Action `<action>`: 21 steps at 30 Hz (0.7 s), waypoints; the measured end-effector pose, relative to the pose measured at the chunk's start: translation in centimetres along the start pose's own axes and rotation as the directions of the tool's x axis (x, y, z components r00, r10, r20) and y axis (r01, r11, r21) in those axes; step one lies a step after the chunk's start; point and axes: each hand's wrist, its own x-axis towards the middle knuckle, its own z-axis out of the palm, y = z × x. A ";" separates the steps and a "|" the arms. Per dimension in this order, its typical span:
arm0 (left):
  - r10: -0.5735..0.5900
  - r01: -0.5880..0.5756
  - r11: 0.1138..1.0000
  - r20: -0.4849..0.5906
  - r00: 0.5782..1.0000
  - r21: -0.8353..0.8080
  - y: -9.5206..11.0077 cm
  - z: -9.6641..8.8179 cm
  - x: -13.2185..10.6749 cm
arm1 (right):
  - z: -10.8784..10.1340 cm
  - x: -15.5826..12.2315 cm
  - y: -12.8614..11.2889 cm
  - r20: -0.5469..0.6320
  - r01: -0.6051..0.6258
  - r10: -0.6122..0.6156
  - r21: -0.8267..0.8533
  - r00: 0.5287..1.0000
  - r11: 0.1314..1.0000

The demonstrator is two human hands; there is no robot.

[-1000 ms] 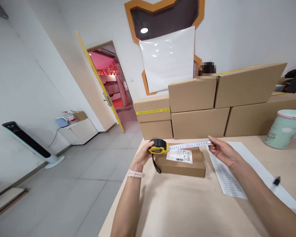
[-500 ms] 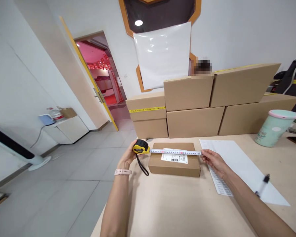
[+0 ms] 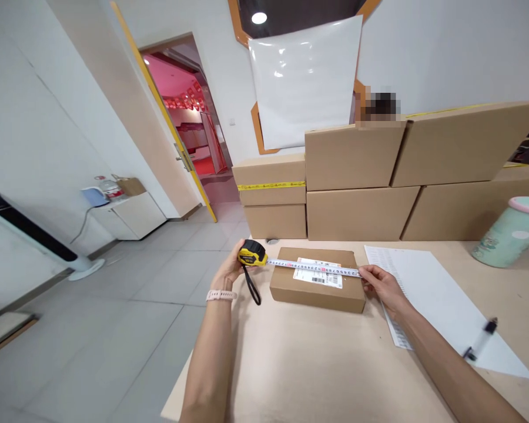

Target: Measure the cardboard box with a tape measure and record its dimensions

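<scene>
My left hand [image 3: 230, 267] is closed around the yellow and black case of a tape measure [image 3: 253, 254], whose black wrist strap hangs below. From it the white blade stretches rightward over a small brown cardboard box [image 3: 286, 292] lying flat on the table. My right hand [image 3: 381, 286] pinches the blade's free end at the box's right edge; the fingertips cover that end. Under the blade, a white shipping label [image 3: 332, 279] is stuck on the box top and partly covered by it.
Large cardboard boxes [image 3: 357, 214] are stacked along the table's far edge, with a person's head [image 3: 381, 108] behind them. To the right are a printed sheet of paper [image 3: 432, 299], a pen [image 3: 480, 339] and a mint-green cup [image 3: 509, 235]. The table's left edge borders the tiled floor [image 3: 154, 329].
The camera view has turned slightly right and down. The small box appears rotated a little clockwise under the tape. Both hands keep their hold on the tape measure.
</scene>
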 end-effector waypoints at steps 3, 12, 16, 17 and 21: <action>-0.009 0.009 1.000 -0.013 1.000 0.000 -0.2 -0.3 0.2 | 0.2 0.0 0.1 -0.016 -0.007 0.007 -0.003 1.000 1.000; -0.015 0.015 1.000 -0.011 1.000 -0.018 -0.9 -1.3 0.3 | 0.0 0.1 0.6 -0.059 -0.073 0.073 0.007 0.996 0.997; -0.021 0.021 1.000 -0.006 1.000 -0.020 -1.0 -1.6 0.3 | 0.1 0.2 0.5 -0.063 -0.088 0.089 0.015 0.994 0.996; -0.023 0.023 1.000 -0.003 1.000 -0.017 -1.0 -1.6 0.3 | 0.1 0.1 0.5 -0.063 -0.091 0.092 0.013 0.994 0.996; -0.021 0.021 1.000 0.007 1.000 -0.010 -1.0 -1.6 0.4 | 0.1 0.1 0.3 -0.056 -0.082 0.081 0.001 0.995 0.997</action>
